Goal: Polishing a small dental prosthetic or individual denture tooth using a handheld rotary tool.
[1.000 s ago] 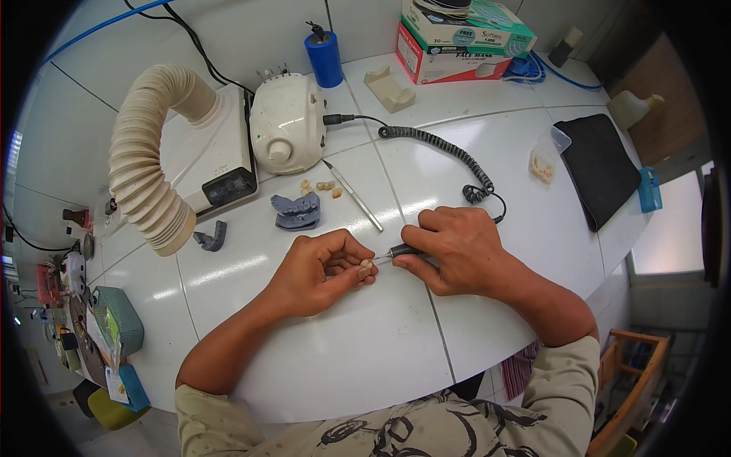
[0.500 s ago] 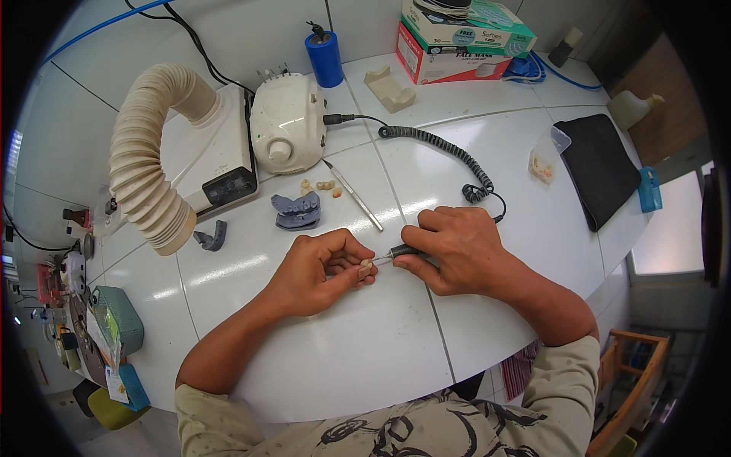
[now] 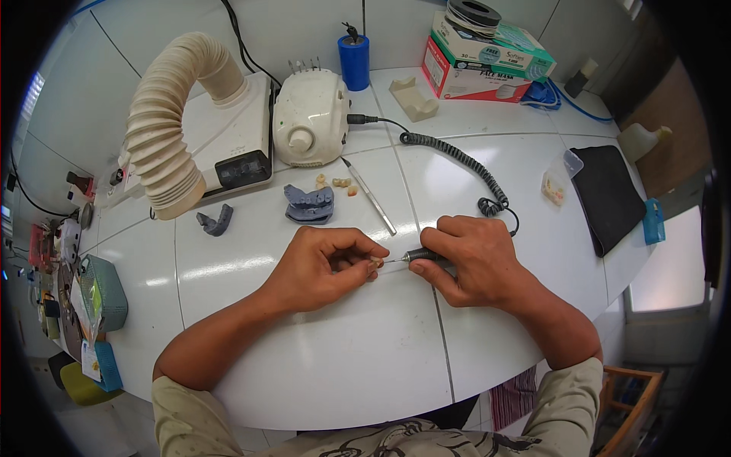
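My left hand pinches a small tooth-coloured piece between thumb and fingertips. My right hand grips a dark rotary handpiece, its thin bit pointing left at the piece; whether they touch is too small to tell. A coiled cord runs from the handpiece toward a white control box. Above my hands lie a grey dental model, a smaller grey model piece, several loose tooth-coloured pieces and a slim metal knife.
A white ribbed suction hose arches over the left back. Mask boxes and a blue cylinder stand at the back. Right are a small plastic container and black pad. A teal basket sits at the left edge.
The whole view has shifted, with the bench's things mostly further right in the picture. Both hands still hold their items; the left hand's fingertips and the handpiece sit slightly further right in the picture.
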{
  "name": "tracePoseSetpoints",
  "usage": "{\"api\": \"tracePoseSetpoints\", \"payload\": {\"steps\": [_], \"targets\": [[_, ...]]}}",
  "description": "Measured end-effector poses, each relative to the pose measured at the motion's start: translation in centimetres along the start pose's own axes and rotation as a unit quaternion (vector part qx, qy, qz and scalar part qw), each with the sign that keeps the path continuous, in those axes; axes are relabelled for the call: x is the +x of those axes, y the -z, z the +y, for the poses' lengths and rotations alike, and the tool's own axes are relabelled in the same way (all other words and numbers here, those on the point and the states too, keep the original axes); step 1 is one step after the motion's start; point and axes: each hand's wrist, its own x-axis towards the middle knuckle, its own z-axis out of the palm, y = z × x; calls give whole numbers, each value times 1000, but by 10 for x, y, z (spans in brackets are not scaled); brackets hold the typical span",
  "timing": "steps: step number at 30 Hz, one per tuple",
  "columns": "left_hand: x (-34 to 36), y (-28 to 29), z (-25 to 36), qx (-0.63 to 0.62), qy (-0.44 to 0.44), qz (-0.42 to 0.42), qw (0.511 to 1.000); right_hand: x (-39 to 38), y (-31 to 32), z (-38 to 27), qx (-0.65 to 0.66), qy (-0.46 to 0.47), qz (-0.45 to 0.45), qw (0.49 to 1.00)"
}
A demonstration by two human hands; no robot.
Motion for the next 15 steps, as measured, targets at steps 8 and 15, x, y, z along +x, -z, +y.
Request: {"api": "tracePoseSetpoints", "payload": {"steps": [8, 15], "targets": [[3, -5, 0, -35, -6, 22, 999, 1, -3, 1, -30, -4, 6, 1000], [3, -6, -1, -39, -10, 14, 999, 0, -3, -2, -38, -11, -1, 999]]}}
